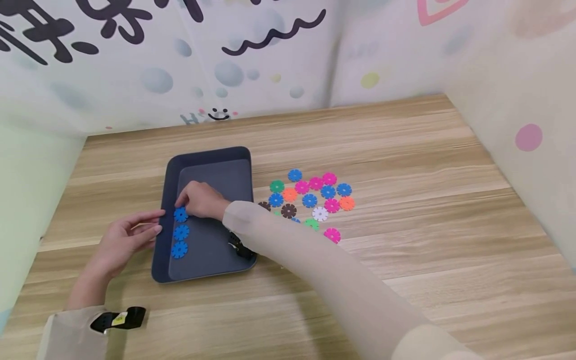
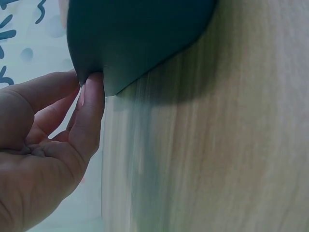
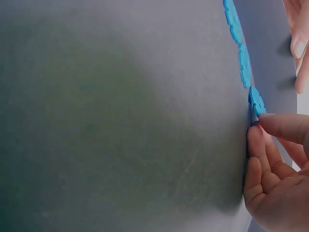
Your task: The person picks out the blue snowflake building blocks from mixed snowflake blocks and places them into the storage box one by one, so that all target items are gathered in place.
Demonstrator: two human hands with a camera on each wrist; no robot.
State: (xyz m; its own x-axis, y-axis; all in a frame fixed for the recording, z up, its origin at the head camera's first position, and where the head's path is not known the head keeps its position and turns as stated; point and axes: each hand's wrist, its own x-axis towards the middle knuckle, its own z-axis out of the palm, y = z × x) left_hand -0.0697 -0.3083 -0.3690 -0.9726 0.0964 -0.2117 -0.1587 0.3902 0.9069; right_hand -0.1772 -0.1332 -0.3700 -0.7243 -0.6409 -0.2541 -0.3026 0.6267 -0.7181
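Over the dark tray (image 1: 216, 272), my right hand (image 1: 202, 200) pinches the edge of a blue notched plastic disc (image 3: 258, 102) between thumb and forefinger. That disc is at the far end of a column along the tray's left side, with a middle blue disc (image 1: 181, 232) and a near blue disc (image 1: 179, 249). My left hand (image 1: 123, 240) is at the tray's outer left side, its thumb and extended fingers touching the rim. In the left wrist view, those fingertips meet the tray wall (image 2: 140, 38).
Right of the tray lie several loose notched discs, among them a pink disc (image 1: 332, 235), a white disc (image 1: 320, 214) and an orange disc (image 1: 347, 203). My right forearm passes in front of some. Printed walls border the wooden table (image 1: 427, 200) at back and sides.
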